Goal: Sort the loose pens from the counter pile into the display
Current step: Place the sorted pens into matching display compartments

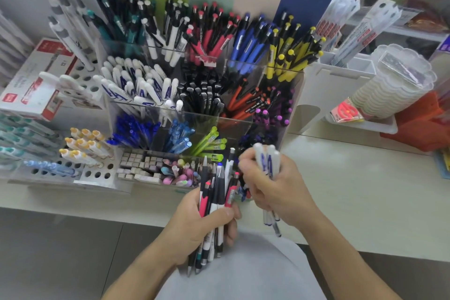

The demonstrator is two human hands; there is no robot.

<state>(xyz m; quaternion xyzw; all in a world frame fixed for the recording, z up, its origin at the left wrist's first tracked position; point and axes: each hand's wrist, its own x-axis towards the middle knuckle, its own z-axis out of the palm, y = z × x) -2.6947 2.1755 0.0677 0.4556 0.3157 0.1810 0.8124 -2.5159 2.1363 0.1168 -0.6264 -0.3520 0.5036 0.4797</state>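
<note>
Left hand clamped round mixed pens, right hand gripping white pens — both over the bench's front edge by the display. Light, stiff, slick barrels — pinch mid-barrel.

Left hand sits low and central, fingers and thumb curled tight round a mixed bundle of red, black and white plastic pens, tips fanning up past the knuckles and barrels poking out below the palm. Right hand rides just above and to the right of it, back of the hand up, gripping a few white pens with blue lettering upright. Both bare forearms angle in from below.
</note>
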